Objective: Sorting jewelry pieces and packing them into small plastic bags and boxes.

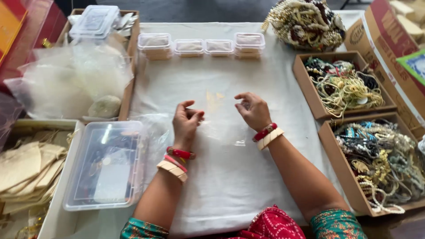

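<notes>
My left hand (186, 121) and my right hand (253, 109) hover over a white cloth (212, 177) on the table. Between them they pinch a thin clear plastic pouch (221, 119), which lies nearly flat on the cloth; a small yellowish item shows through it. Both wrists wear red and cream bangles.
Four small lidded clear boxes (201, 45) line the far edge. Cardboard trays of beaded jewellery (343, 86) (380, 161) sit at the right, with a heap (305, 22) behind. A clear plastic bin (106, 163), loose plastic bags (73, 79) and beige pouches (26, 168) lie at the left.
</notes>
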